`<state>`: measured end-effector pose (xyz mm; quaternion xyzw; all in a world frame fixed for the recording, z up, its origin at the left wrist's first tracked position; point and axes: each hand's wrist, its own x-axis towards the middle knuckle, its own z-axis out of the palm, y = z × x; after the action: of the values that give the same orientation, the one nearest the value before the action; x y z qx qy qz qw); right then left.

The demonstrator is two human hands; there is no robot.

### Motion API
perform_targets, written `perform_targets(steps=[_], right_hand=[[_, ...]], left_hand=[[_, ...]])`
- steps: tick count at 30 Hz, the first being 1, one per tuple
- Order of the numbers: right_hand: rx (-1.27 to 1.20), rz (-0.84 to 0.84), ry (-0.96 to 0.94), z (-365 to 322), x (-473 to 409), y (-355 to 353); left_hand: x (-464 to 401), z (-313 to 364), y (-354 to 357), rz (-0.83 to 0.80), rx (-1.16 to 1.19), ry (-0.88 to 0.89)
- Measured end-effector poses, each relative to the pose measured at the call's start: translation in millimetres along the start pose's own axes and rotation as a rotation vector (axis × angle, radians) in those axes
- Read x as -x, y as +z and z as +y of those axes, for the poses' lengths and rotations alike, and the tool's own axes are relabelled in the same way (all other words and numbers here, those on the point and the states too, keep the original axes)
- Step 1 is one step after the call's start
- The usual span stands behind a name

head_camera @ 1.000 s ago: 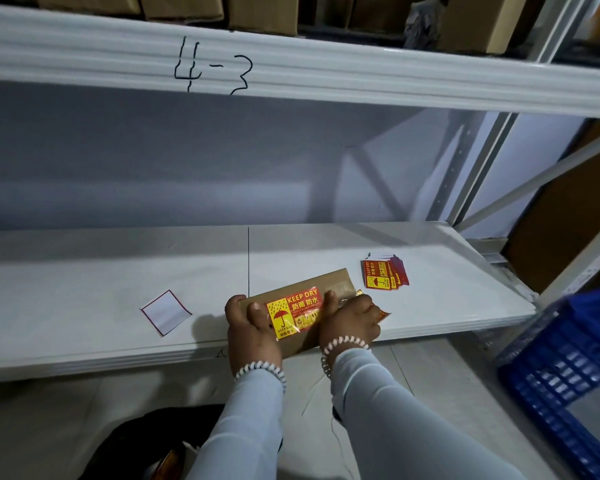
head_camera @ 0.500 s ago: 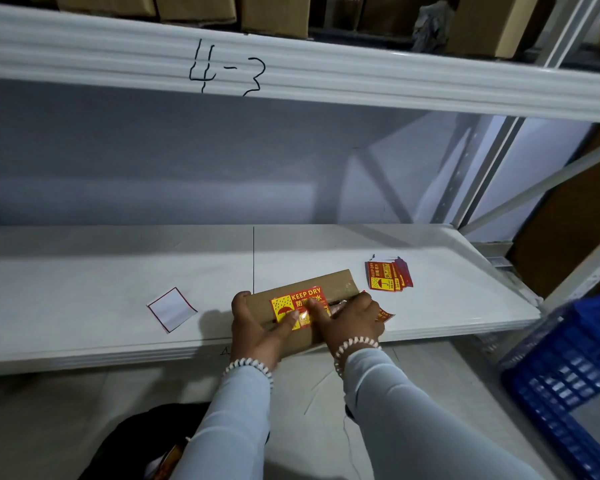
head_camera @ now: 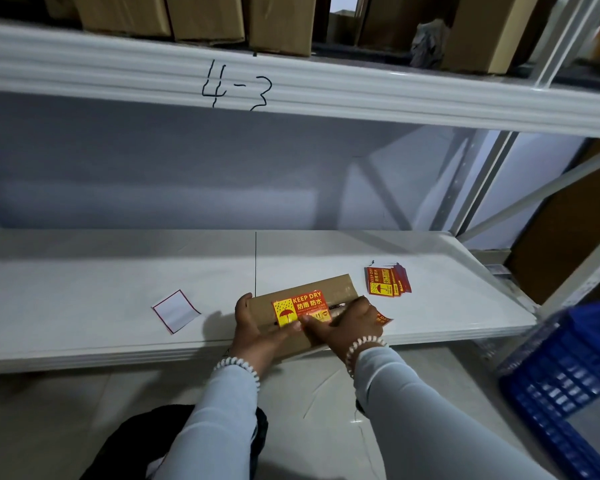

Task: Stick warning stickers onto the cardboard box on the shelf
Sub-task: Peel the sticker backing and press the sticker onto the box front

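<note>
A flat brown cardboard box point(head_camera: 329, 287) lies at the front edge of the white shelf point(head_camera: 84, 289). A red and yellow KEEP DRY sticker point(head_camera: 300, 304) is on its top face. My left hand point(head_camera: 257, 329) holds the box's left end, thumb on the sticker's lower edge. My right hand point(head_camera: 349, 323) grips the box's right part, thumb pressing the sticker's lower right. Another sticker point(head_camera: 383, 319) pokes out from under my right hand. A small fanned stack of stickers point(head_camera: 387, 281) lies just right of the box.
A white peeled backing paper point(head_camera: 175, 310) lies on the shelf to the left. The upper shelf beam marked 4-3 point(head_camera: 236, 84) carries several cardboard boxes. A blue plastic crate point(head_camera: 568, 379) stands at the lower right. A dark bag point(head_camera: 139, 445) is on the floor.
Both thumbs have slid inward from the sticker's sides and now meet along its lower edge. The box stays in place.
</note>
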<state>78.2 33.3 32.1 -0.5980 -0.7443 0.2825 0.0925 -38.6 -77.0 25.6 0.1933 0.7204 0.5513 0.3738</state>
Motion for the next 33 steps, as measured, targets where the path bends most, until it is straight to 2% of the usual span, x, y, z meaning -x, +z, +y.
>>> perform_targets(steps=[3, 9, 13, 17, 21, 26, 28, 30, 33], right_hand=[[-0.056, -0.002, 0.049, -3.3, 1.2, 2.2], [-0.274, -0.012, 0.056, 2.1, -10.0, -1.4], [-0.473, 0.061, 0.063, 10.3, -14.8, -2.7], [-0.676, 0.057, 0.047, 9.9, -20.7, -0.8], [-0.633, 0.114, 0.097, 8.6, -26.8, 7.0], [-0.491, 0.088, 0.137, 7.8, -31.3, 14.4], [-0.399, 0.065, 0.108, 6.1, -31.6, 15.4], [-0.407, 0.045, 0.126, 5.8, -34.6, 19.2], [-0.481, -0.107, 0.201, 9.2, -37.0, 27.8]], left_hand=[[0.1, -1.0, 5.2, 0.037, -0.032, -0.018], [-0.7, 5.1, -4.2, -0.051, 0.038, -0.074], [4.3, 7.2, -3.3, 0.067, 0.321, -0.109], [-2.3, 7.5, -4.5, 0.22, 0.326, 0.047], [-12.3, 2.0, -3.9, 0.178, 0.245, 0.095], [-30.7, -17.2, -6.5, 0.186, 0.228, 0.09], [-24.0, -5.4, -4.7, 0.211, 0.136, 0.083], [-26.0, -2.3, -4.9, 0.254, 0.045, 0.063], [-34.4, -12.9, -6.1, 0.24, -0.085, 0.054]])
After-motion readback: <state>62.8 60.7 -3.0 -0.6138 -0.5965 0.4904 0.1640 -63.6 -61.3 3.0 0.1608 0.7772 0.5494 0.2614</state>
